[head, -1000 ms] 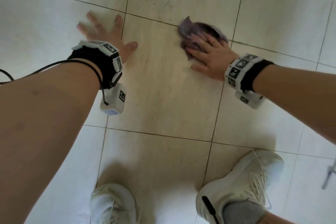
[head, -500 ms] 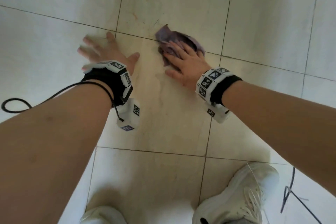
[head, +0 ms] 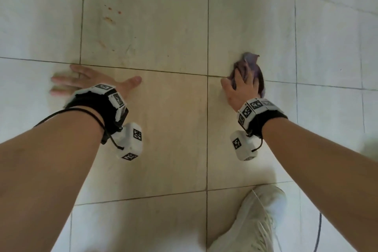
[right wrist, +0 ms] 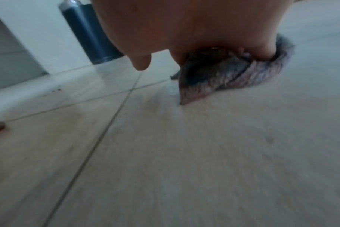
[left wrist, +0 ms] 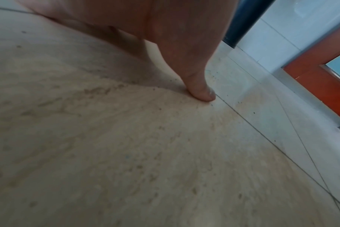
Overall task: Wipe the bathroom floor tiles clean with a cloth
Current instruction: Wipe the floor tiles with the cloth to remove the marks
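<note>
A crumpled purple-grey cloth (head: 253,61) lies on the beige floor tiles (head: 163,129), right of a vertical grout line. My right hand (head: 242,86) sits on top of it, fingers curled into the bunched fabric and pressing it down. The right wrist view shows the cloth (right wrist: 243,73) squeezed under the right hand (right wrist: 184,30). My left hand (head: 90,82) lies flat on the floor to the left, fingers spread and blurred. In the left wrist view its thumb (left wrist: 200,87) touches the tile. Orange-brown stains (head: 108,19) mark the tile beyond the left hand.
A white shoe (head: 259,217) stands at the lower right, with a thin dark cable (head: 319,229) beside it. A dark cylinder (right wrist: 91,33) stands against the wall ahead. The left wrist view shows a reddish-brown door frame (left wrist: 320,61) and small dark specks on the floor.
My right hand has swept the cloth to the right, away from the left thumb and across the vertical grout line. Its fingers now curl into the cloth. The left hand stays flat on the floor.
</note>
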`<state>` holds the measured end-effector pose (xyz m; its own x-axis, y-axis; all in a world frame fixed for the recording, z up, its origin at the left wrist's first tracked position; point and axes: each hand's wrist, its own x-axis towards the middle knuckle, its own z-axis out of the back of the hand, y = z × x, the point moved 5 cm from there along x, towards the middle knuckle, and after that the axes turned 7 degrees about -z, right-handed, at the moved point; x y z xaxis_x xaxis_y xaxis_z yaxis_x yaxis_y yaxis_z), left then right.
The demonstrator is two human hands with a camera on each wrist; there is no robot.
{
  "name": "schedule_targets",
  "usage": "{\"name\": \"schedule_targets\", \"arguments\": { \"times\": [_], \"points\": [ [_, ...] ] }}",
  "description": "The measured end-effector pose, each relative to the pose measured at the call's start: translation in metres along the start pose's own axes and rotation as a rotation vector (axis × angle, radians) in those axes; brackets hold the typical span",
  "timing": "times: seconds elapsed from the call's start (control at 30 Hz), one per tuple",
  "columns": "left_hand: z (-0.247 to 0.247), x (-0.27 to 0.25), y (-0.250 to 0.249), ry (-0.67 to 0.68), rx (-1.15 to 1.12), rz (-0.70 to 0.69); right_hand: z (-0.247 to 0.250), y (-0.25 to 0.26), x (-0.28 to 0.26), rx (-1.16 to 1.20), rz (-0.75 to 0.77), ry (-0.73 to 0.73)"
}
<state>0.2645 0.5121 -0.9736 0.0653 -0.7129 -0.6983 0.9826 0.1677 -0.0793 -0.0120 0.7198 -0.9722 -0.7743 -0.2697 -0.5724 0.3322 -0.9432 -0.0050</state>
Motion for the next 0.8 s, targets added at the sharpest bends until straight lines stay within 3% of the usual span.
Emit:
{"name": "schedule_targets", "arguments": {
  "times": [0.17, 0.37, 0.47, 0.57, 0.7, 0.8],
  "points": [
    [-0.001, 0.001, 0.000, -0.008, -0.012, 0.001, 0.003, 0.041, 0.022, 0.003, -0.056, -0.032],
    [-0.004, 0.010, 0.001, -0.024, -0.007, 0.004, 0.000, 0.172, 0.024, -0.048, 0.261, 0.043],
    [-0.003, 0.008, 0.000, -0.028, 0.001, -0.001, -0.007, 0.205, 0.006, -0.076, 0.405, 0.117],
    [0.001, 0.002, -0.001, -0.015, 0.015, -0.004, 0.007, 0.182, 0.012, -0.059, 0.409, 0.092],
    [0.002, 0.000, -0.002, -0.008, 0.014, -0.006, 0.032, 0.093, 0.040, -0.122, 0.140, 0.030],
    [0.001, 0.001, -0.002, -0.014, 0.002, -0.005, 0.031, 0.071, 0.046, -0.133, 0.048, 0.025]
  ]
}}
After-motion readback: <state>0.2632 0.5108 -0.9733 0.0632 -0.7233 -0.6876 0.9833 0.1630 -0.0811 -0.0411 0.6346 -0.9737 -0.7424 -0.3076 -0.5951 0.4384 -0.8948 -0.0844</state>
